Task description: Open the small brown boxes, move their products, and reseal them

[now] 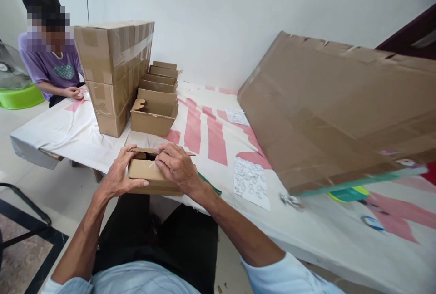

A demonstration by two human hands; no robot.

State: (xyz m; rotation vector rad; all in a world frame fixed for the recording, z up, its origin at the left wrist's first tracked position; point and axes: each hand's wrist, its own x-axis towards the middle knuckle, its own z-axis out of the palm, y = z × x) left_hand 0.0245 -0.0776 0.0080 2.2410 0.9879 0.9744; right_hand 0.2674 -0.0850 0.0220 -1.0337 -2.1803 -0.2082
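Observation:
A small brown cardboard box [150, 172] sits at the table's near edge, right in front of me. Its top is partly open, with a dark gap showing under a raised flap. My left hand [119, 173] grips the left end of the box, thumb along the near side and fingers up at the top corner. Over the top opening, my right hand [179, 167] has its fingers curled and pressed at the flap's edge; the fingertips are partly hidden. Part of a green strip [213, 185] shows just right of the box.
Beyond the box stand a row of open cardboard boxes [153, 119] and a stack of taped boxes [102, 65]. A large cardboard panel [340, 112] leans at right. A printed sheet [250, 180] and a tape roll [373, 222] lie on the table. Another person [64, 65] sits at far left.

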